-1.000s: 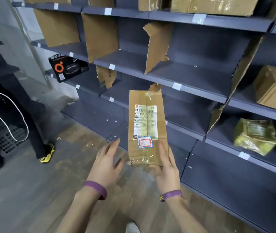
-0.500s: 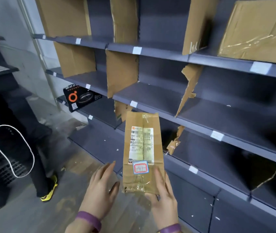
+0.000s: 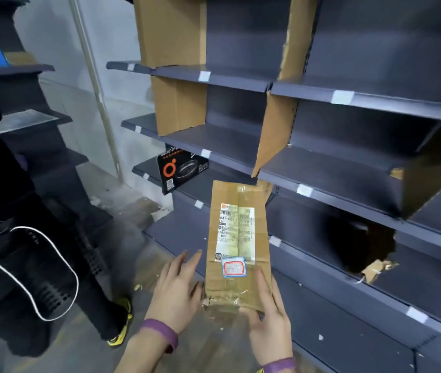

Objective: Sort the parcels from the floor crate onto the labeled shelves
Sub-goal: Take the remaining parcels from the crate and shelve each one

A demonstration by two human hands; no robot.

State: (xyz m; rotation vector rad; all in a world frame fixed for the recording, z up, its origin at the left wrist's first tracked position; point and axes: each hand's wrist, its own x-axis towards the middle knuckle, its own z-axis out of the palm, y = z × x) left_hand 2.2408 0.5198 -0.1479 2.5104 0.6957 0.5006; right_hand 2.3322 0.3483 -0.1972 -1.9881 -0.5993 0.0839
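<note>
1. Parcel (image 3: 238, 246) in front of us: a flat, oblong packet of brown cardboard. It is creased, banded with glossy clear tape, and stands upright in the air before the lower shelves (image 3: 348, 168).
2. It carries a white printed shipping label (image 3: 236, 232). Below that is a small red-and-blue-bordered sticker (image 3: 233, 267) with handwriting too faint for us to read.
3. Our right hand (image 3: 267, 327) grips its lower end, thumb laid up the front face and the fingers hidden behind.
4. Our left hand (image 3: 176, 289) holds nothing. Its fingers are straight and spread just beside the packet's left edge, and we cannot tell whether the thumb touches the corner.
5. Over the last second the grip has not changed, but our view has lifted and closed in. The upper bays now fill the frame, and the parcels seen earlier on the right have gone from sight.
6. We judge that we are scanning the white shelf tags (image 3: 342, 97) for the matching bay, and placing is not yet begun.
7. The shelving is dark matte metal with thin lipped edges. Stiff, ragged-edged cardboard dividers (image 3: 177, 103) split it into bays.
8. A glossy black box (image 3: 181, 169) with an orange ring stands on a lower left shelf.
9. A person in dark clothes (image 3: 12, 184) stands at the left, with a white cable (image 3: 52, 265) looping across them.
</note>
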